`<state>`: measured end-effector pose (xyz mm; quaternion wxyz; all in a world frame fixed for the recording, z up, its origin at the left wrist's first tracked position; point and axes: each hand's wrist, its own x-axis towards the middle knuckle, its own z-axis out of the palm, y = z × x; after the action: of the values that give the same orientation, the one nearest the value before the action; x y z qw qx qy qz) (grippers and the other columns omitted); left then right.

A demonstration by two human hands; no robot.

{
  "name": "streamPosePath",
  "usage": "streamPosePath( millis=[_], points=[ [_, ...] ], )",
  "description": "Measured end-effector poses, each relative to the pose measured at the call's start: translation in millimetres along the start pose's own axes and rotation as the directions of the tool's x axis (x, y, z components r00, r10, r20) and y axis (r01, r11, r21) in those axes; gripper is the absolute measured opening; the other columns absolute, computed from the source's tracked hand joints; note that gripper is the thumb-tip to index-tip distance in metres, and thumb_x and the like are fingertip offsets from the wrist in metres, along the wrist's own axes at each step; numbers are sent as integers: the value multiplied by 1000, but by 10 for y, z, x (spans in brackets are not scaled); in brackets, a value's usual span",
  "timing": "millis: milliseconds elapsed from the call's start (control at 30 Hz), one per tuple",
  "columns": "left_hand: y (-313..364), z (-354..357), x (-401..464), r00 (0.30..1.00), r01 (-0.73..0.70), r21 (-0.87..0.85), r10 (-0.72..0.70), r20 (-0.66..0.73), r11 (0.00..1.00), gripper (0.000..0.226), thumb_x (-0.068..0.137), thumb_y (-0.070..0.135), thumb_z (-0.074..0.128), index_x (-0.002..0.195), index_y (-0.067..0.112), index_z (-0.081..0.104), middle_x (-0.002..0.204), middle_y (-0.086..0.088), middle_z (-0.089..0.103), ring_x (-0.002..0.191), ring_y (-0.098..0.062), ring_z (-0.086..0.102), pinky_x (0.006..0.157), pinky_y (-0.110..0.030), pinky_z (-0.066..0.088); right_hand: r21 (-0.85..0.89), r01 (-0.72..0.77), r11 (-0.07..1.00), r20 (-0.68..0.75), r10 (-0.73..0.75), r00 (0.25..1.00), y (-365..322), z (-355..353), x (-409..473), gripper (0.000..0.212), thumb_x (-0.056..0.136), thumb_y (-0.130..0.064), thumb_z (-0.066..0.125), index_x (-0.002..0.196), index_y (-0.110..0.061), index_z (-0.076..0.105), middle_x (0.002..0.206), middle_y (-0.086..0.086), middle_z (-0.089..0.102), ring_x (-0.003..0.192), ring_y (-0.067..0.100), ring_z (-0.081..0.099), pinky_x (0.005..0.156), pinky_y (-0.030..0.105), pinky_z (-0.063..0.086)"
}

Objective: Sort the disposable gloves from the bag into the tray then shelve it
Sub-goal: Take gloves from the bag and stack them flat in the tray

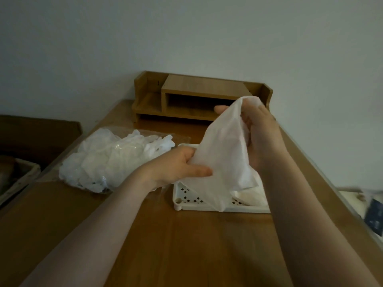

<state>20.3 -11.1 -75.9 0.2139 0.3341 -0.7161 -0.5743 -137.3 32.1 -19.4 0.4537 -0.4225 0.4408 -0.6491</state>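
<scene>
A thin white disposable glove (223, 154) is stretched between both hands above the white perforated tray (186, 200). My left hand (178, 165) pinches its lower left edge. My right hand (261, 129) grips its top end, raised higher. The glove's loose end droops into the tray, where other white gloves (251, 196) lie. To the left, a clear plastic bag (107, 158) full of crumpled white gloves rests on the wooden table (186, 245).
A small wooden desk shelf (199, 96) with an open slot stands against the wall at the table's far end. A basket (18, 179) sits off the left edge. Blurred items (371, 212) lie beyond the table's right edge.
</scene>
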Motion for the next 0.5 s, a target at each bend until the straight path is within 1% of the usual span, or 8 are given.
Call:
streamPosePath(
  millis=[33,100,167,267,333,367,433,500],
  points=[
    [5,-5,5,1000,3,13,-3,-4,1000,17,83,16,67,98,25,66,98,11,71,93,-9,68,86,-34,55,-140,69,988,-78,-80,994,-6,-94,18,16,96,-20,47,98,-10,59,87,10,66,69,20,63,66,35,54],
    [22,-4,20,999,-1,38,3,-41,999,17,86,18,64,102,19,68,97,7,72,91,-11,69,82,-33,56,-421,115,900,-171,-203,964,2,-279,31,17,94,-21,49,86,-11,61,86,14,59,74,23,58,73,43,52],
    [41,-7,33,995,2,121,11,-103,993,14,87,21,63,100,22,69,92,9,72,85,-6,68,74,-24,54,-555,112,824,-197,-261,945,5,-439,15,21,94,-23,47,84,-11,61,83,16,58,73,23,55,70,43,51],
    [34,-21,72,987,23,150,2,-160,988,16,85,20,66,99,28,67,90,15,72,84,-1,68,72,-19,50,-657,67,751,-230,-284,931,-6,-652,-14,25,97,-22,41,78,-19,56,74,2,54,68,16,51,61,29,43],
    [44,-8,115,980,53,126,-27,-196,991,14,85,19,66,98,24,68,92,10,72,89,-7,68,77,-23,50,-692,22,721,-255,-274,927,-6,-774,-28,25,100,-25,36,86,-17,56,78,1,54,69,16,51,59,26,41],
    [60,3,122,976,54,72,-37,-212,996,9,86,19,64,94,20,68,91,7,72,90,-11,68,78,-26,51,-704,1,710,-265,-264,927,-7,-812,-34,25,100,-26,35,90,-16,56,79,1,54,69,15,50,58,26,40],
    [123,65,135,978,6,-136,-34,-205,991,4,85,16,62,86,14,65,87,2,70,90,-16,66,78,-27,51,-705,-15,709,-284,-263,922,-36,-922,-68,26,101,-26,35,91,-15,57,78,0,55,67,13,49,56,25,37],
    [202,102,138,987,-46,-265,2,-162,963,8,83,18,62,87,12,64,89,-1,70,90,-16,67,77,-26,53,-671,1,741,-300,-273,914,-93,-1018,-94,25,100,-24,37,87,-16,57,77,-2,56,66,13,50,56,26,38]
  ],
)
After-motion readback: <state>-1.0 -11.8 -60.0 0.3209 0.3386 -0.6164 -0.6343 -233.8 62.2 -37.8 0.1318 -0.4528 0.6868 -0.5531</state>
